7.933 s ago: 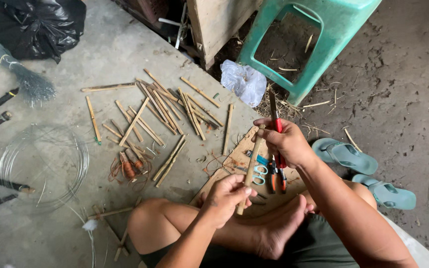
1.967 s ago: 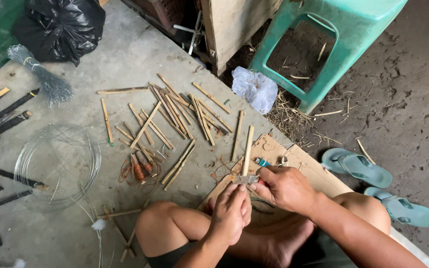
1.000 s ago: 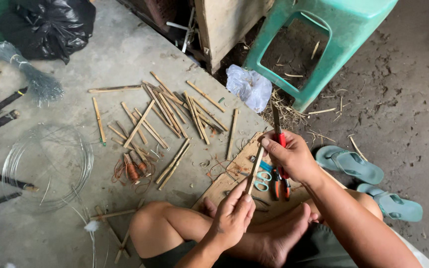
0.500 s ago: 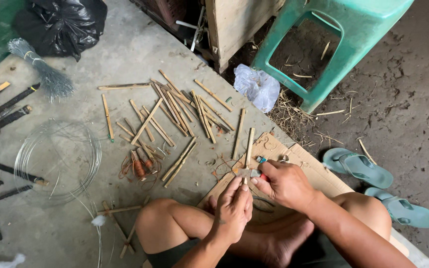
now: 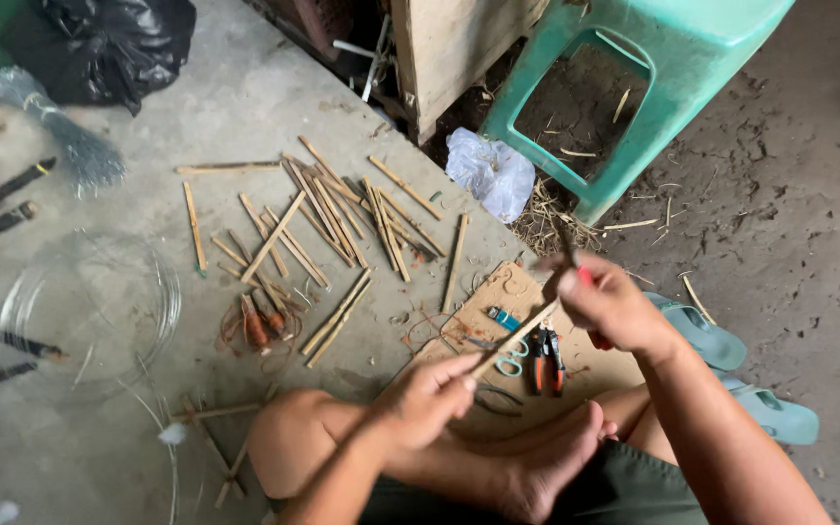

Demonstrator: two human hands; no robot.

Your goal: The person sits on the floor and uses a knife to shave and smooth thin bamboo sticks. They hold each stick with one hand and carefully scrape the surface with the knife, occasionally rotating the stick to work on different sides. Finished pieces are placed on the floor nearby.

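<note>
Stick (image 5: 515,338) between hands (both gripping)

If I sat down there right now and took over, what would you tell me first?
Left hand pinches the low end of a bamboo stick, slanted over the cardboard.
Right hand grips a red-handled tool at the stick's top end; its blade is blurred.
Scissors and pliers lie on the cardboard.
Cut sticks are scattered on the concrete ahead, a wire coil to the left.
Done: many sticks cut. How far this stick has got cannot be seen.
</note>
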